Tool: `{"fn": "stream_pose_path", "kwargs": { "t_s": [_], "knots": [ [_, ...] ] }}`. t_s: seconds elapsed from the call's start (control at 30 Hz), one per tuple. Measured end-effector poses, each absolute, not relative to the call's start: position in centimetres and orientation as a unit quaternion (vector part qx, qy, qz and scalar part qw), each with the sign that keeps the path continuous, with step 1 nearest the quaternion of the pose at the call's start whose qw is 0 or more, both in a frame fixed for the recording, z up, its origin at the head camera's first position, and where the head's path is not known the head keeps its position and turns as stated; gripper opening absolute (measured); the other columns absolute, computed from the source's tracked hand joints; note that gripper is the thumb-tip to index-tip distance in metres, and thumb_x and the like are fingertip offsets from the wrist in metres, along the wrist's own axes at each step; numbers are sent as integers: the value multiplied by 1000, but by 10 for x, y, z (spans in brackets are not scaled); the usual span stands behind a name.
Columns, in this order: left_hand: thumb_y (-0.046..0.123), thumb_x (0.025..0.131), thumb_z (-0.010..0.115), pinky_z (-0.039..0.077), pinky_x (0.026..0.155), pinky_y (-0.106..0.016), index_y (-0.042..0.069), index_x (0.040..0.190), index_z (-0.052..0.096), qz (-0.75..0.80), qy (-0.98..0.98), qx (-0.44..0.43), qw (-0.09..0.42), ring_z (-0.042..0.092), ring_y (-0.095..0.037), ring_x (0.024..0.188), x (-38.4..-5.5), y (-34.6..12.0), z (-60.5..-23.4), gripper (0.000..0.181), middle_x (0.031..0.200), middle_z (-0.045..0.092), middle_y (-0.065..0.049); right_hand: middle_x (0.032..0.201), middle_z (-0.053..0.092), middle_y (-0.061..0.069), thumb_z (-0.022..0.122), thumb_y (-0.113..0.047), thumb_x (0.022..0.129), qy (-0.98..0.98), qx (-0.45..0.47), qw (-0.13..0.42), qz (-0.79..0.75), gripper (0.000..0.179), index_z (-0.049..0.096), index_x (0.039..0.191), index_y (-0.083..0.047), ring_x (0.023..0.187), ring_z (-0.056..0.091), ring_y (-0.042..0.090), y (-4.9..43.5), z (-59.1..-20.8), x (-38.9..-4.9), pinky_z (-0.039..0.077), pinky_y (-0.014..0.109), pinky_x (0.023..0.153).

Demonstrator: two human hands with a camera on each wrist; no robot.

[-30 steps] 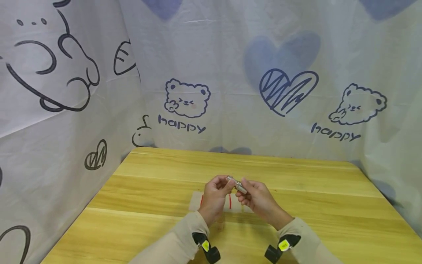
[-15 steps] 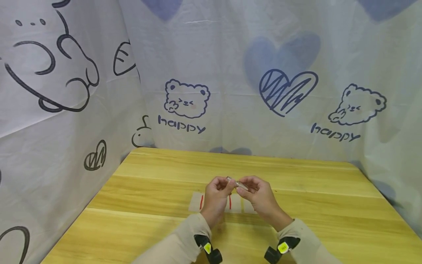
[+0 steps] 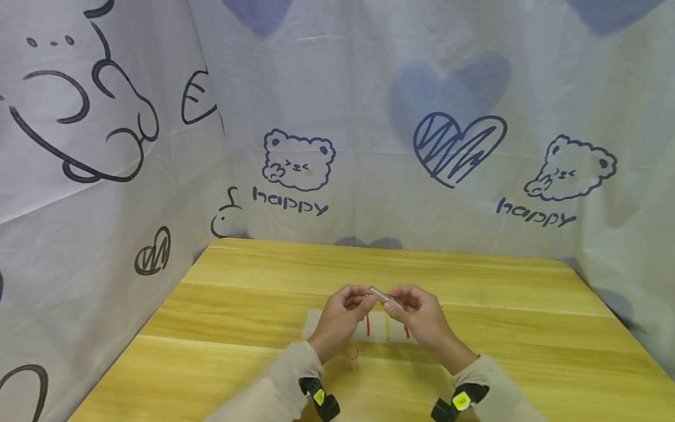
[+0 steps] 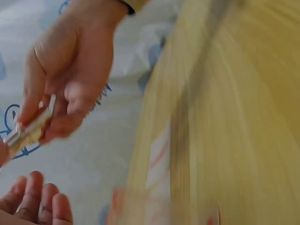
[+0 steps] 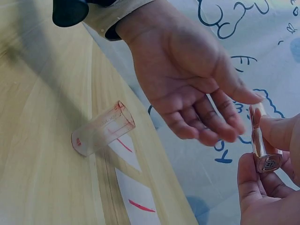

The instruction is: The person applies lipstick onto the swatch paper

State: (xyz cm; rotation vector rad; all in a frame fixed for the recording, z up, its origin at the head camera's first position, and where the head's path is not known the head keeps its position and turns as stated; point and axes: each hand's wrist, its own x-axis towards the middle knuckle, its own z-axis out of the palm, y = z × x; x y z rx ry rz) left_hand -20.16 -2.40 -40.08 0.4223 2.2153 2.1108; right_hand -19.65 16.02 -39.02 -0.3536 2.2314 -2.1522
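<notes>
My right hand (image 3: 424,313) pinches a slim, shiny tube (image 3: 384,297), like a lipstick tube, between thumb and fingers. Silver and rose-gold, it has a squared end with a small mark that shows in the right wrist view. The tube (image 5: 262,140) slants above the table between both hands. My left hand (image 3: 343,316) is at its other end, the thumb right at the tube and the loosely bent fingers (image 5: 206,133) apart from it. In the left wrist view, my left fingertips (image 4: 35,197) are spread below the tube (image 4: 28,131).
A strip of pale paper (image 3: 377,333) with red strokes and a yellow line lies beneath the hands on the wooden table (image 3: 237,351). Near it stands a clear, pink-tinged cylindrical cup (image 5: 103,129), close to my left wrist. Printed cloth (image 3: 369,117) hangs behind the table.
My left hand has moved slightly left and its fingers have loosened from the tube. My right hand has shifted a little right and down with the tube, whose length shows more.
</notes>
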Motion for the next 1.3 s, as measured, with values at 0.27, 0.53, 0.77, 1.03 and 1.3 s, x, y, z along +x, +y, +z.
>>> {"fn": "stream_pose_path", "kwargs": {
  "t_s": [0.27, 0.53, 0.77, 1.03, 1.3],
  "knots": [
    [42, 96, 59, 48, 87, -45, 6, 126, 57, 508, 840, 184, 50, 58, -25, 103, -202, -50, -411, 47, 115, 62, -8, 96, 62, 12, 66, -1, 91, 737, -89, 8, -670, 27, 55, 112, 11, 87, 62, 16, 167, -395, -191, 54, 25, 76],
    [29, 81, 80, 48, 90, -44, 3, 131, 53, 396, 877, 230, 144, 58, -30, 105, -195, -69, -417, 63, 120, 61, -12, 96, 62, 11, 66, -5, 92, 733, -81, 29, -675, 31, 54, 115, 11, 87, 61, 19, 173, -399, -186, 53, 29, 74],
    [32, 77, 83, 49, 87, -36, 6, 120, 60, 334, 894, 256, 152, 60, -20, 97, -193, -70, -420, 55, 112, 64, -5, 92, 62, 10, 66, -2, 92, 718, -92, 32, -690, 29, 53, 113, 13, 80, 61, 17, 174, -401, -186, 52, 29, 70],
    [28, 76, 84, 50, 82, -33, 9, 102, 65, 315, 905, 256, 129, 59, -14, 88, -191, -68, -424, 37, 98, 65, -1, 91, 62, 11, 65, -2, 92, 710, -99, 38, -696, 29, 53, 113, 14, 81, 61, 19, 177, -403, -186, 54, 31, 73],
    [19, 79, 82, 49, 77, -25, 14, 83, 58, 321, 898, 281, 107, 57, -6, 79, -192, -70, -427, 24, 82, 60, 10, 91, 62, 10, 65, -1, 92, 705, -94, 45, -701, 29, 52, 113, 15, 84, 62, 19, 176, -402, -186, 55, 32, 76]
  ]
}}
